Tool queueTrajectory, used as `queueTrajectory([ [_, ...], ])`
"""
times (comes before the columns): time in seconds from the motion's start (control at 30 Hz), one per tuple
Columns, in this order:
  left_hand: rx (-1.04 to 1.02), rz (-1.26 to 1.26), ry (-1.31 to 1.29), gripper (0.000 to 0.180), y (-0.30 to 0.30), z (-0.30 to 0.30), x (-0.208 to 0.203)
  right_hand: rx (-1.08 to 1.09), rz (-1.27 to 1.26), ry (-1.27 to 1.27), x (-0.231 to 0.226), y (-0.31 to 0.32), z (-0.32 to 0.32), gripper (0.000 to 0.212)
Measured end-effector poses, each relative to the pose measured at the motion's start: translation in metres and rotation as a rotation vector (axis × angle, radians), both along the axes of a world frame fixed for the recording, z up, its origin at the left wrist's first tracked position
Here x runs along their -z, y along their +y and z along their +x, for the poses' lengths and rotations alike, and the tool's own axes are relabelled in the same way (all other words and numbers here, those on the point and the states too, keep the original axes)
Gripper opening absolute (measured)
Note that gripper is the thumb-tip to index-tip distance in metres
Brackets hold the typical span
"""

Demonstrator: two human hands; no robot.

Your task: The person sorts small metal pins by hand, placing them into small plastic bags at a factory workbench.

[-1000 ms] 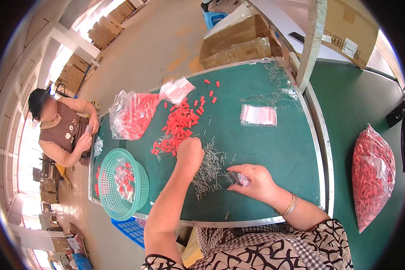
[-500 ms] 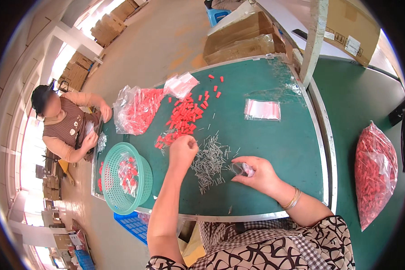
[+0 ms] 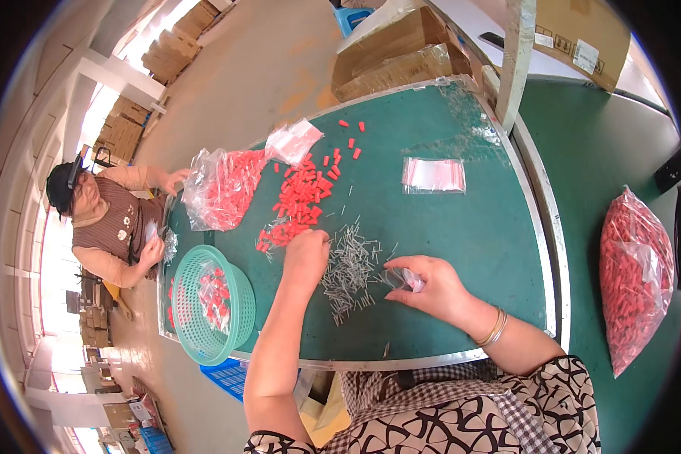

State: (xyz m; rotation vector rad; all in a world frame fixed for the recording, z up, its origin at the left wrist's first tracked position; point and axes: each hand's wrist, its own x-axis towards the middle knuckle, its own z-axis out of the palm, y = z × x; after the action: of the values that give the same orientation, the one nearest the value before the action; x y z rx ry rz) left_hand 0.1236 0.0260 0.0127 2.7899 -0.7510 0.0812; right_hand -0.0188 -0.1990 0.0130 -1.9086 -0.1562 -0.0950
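My left hand [image 3: 305, 259] is closed at the near edge of a pile of small red plastic pieces [image 3: 301, 193]. Its fingertips are turned away, so whatever they hold is hidden. Just to its right lies a heap of thin grey metal pins [image 3: 349, 268], perhaps screws or nails. On the other side of that heap, my right hand [image 3: 435, 287] grips a small clear plastic bag [image 3: 402, 280] between thumb and fingers. The bag's mouth faces the heap of pins. A stack of clear zip bags [image 3: 434, 175] lies farther back on the green table [image 3: 461, 234].
A green mesh basket [image 3: 246, 303] holding filled packets stands at the table's left. Behind it are a large bag of red pieces [image 3: 231, 189] and more zip bags [image 3: 293, 141]. A co-worker [image 3: 117, 219] sits at the left end. Another red-filled sack [image 3: 635, 284] lies at right.
The whole view has shifted slightly. My left hand stays beside the red pile with its fingers closed, and my right hand still holds the bag. The co-worker's head has turned.
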Motion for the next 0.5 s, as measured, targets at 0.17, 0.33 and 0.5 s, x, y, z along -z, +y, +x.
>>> queueTrajectory([
  [0.17, 0.015, 0.172, -0.032, 0.006, -0.009, 0.001, 0.003, -0.002, -0.021, -0.016, 0.002, 0.000, -0.001, 0.045],
  [0.33, -0.017, 0.232, 0.019, 0.008, -0.008, 0.011, 0.000, 0.000, -0.010, -0.042, 0.004, 0.001, -0.002, 0.045],
  [0.5, -0.156, -0.203, 0.192, 0.012, -0.005, -0.005, -0.017, 0.014, 0.017, 0.029, 0.000, 0.001, -0.001, 0.046],
])
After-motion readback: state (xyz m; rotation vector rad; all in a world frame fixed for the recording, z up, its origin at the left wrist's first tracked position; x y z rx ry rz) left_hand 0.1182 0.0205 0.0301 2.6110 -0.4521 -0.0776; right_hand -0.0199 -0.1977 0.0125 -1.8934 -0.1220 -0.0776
